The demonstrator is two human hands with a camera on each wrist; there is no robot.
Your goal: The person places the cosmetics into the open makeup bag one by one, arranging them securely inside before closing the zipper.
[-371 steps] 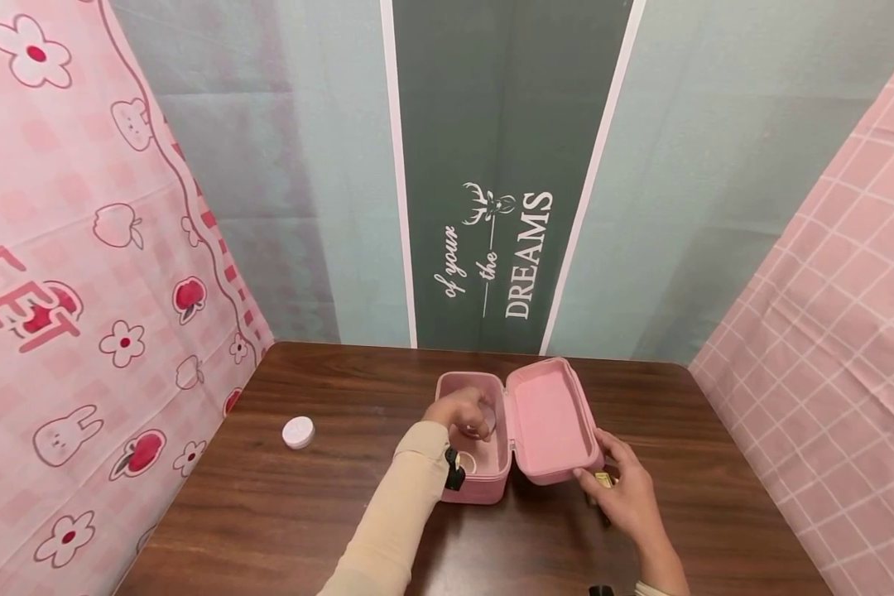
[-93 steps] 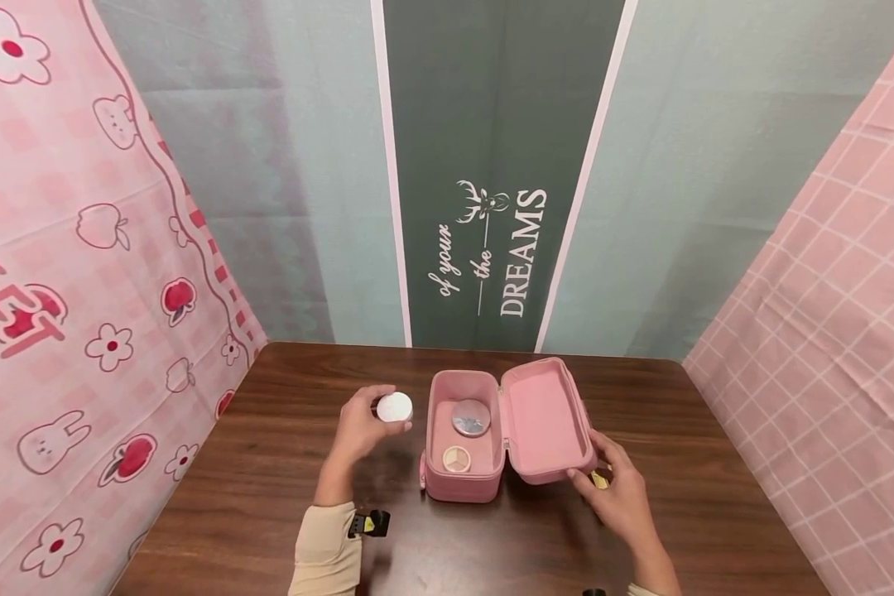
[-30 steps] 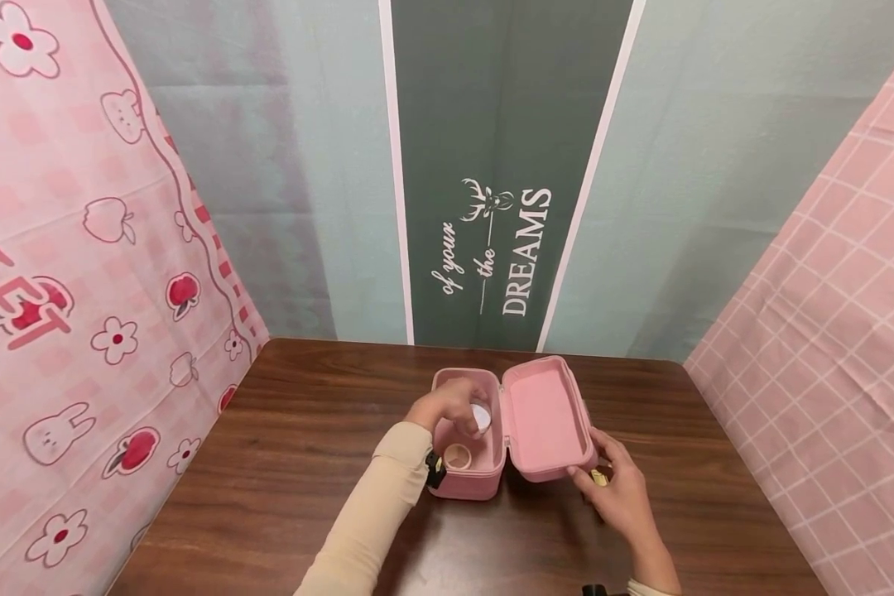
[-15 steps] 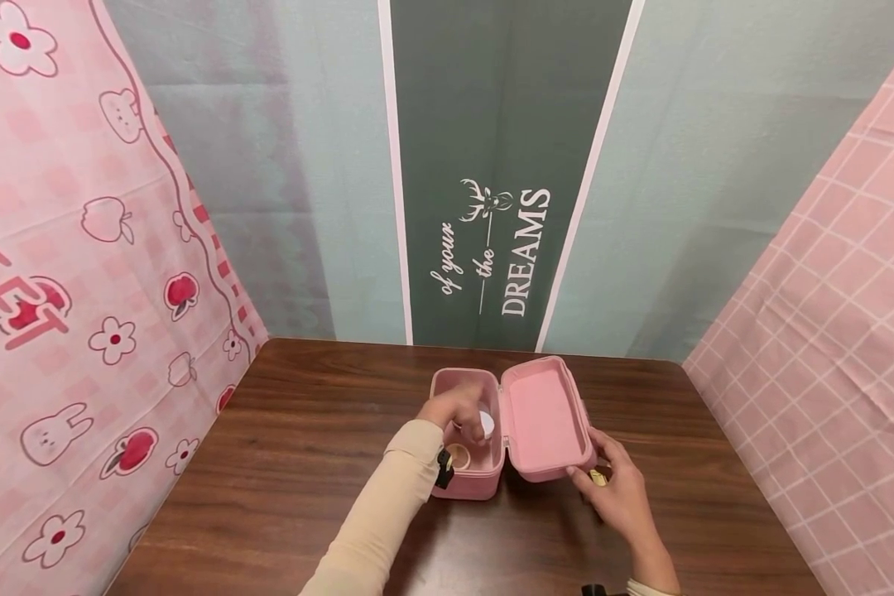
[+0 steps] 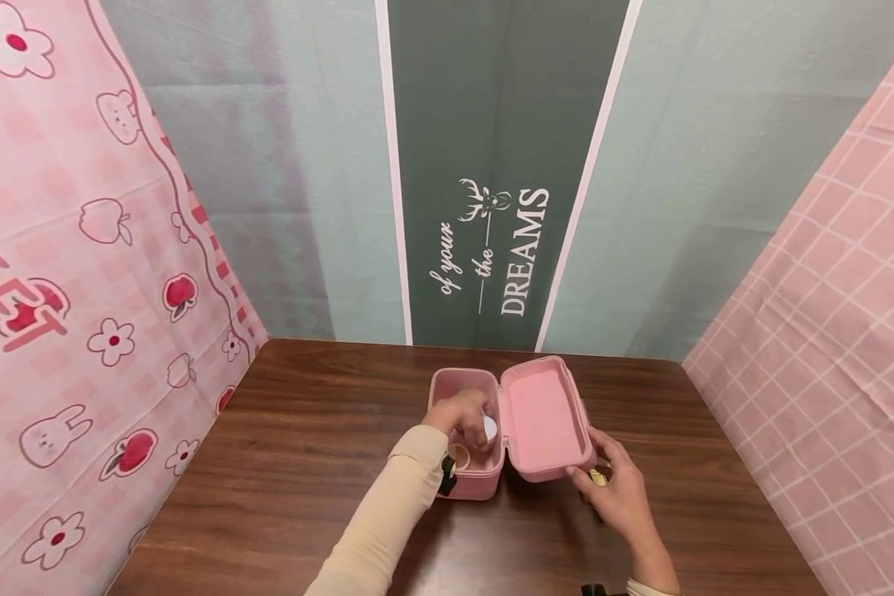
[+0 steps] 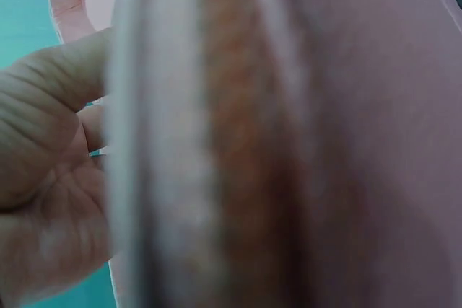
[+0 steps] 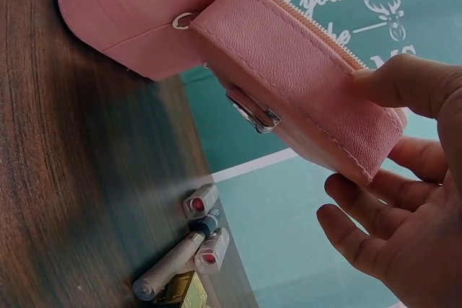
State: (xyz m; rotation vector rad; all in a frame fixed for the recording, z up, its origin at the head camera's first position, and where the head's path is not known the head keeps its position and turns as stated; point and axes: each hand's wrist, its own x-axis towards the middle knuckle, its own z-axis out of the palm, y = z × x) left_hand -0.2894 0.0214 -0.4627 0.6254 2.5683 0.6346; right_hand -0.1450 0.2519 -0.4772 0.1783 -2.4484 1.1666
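Only the right wrist view shows the group on the worktop [image 7: 72,200] below the raised lid [image 7: 310,77]: two small clear tubes [image 7: 200,201] with red in them, a longer silvery tube [image 7: 170,268] and a gold box [image 7: 182,292], lying close together. From the head, the right hand [image 5: 621,488] covers nearly all of these and leaves a bit of yellow showing beside the fingers. The left wrist view is mostly a blurred pink wall and zip close to the lens; the palm shows at its left, with the fingertips hidden.

The pink case [image 5: 468,488] stands open near the far edge of the worktop, about midway between the two far corners. Its lid is hinged on the right and swung out that way. The outside is grained and stitched, with a metal buckle [image 7: 253,112] on the lid and a metal ring [image 7: 182,21] on the body.

The right hand pinches the near right corner of the lid, thumb on the zip edge. The left hand [image 5: 458,411] is down inside the case, fingers bent round a white tub [image 5: 489,430] by the hinge-side wall; the thumb's place cannot be told. A round beige palette [image 5: 459,456] lies at the case's near end. The left hand hides much of the case floor, and a black wrist strap [image 5: 448,476] covers its near left corner.
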